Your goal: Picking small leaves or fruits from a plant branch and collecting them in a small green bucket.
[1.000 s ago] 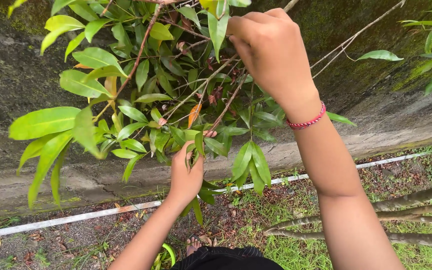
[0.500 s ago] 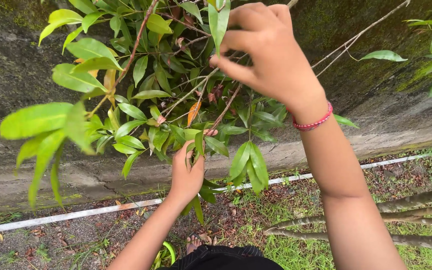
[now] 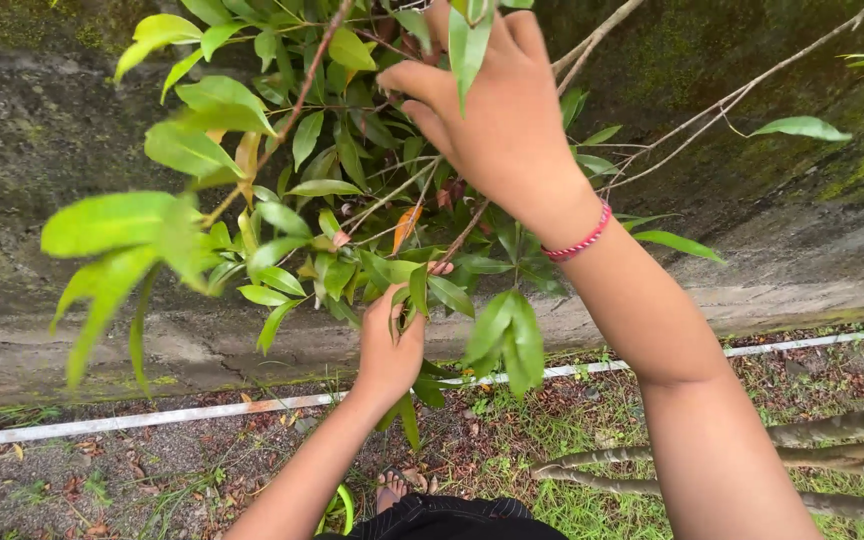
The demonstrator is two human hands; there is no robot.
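**Two hands in a leafy branch**

The right hand point(image 3: 497, 115) is up high among the green leaves point(image 3: 332, 190). Its fingers curl in around a thin twig point(image 3: 464, 237) and some leaves, and one long leaf point(image 3: 469, 45) hangs over the back of the hand. I cannot tell just how tight the grip is, because the fingertips are hidden behind the hand. A red string band point(image 3: 577, 242) sits on the wrist.

The left hand point(image 3: 390, 345) is lower down, near the middle. Its fingers are closed around a small bunch of leaves point(image 3: 407, 285) at the end of the same twig. One fingertip pokes out past the leaves.

The branch point(image 3: 297, 100) comes down from the top and spreads out to the left, with big pale leaves on that side. One orange leaf point(image 3: 406, 226) sits between the two hands.

Behind the leaves is a grey wall point(image 3: 782, 260) with moss on it. A white pipe point(image 3: 152, 417) runs along the ground at the foot of the wall. Grass point(image 3: 572, 420) and dry bits cover the ground. A bare foot point(image 3: 389, 490) shows at the bottom, and thick stems point(image 3: 832, 425) lie low on the right.
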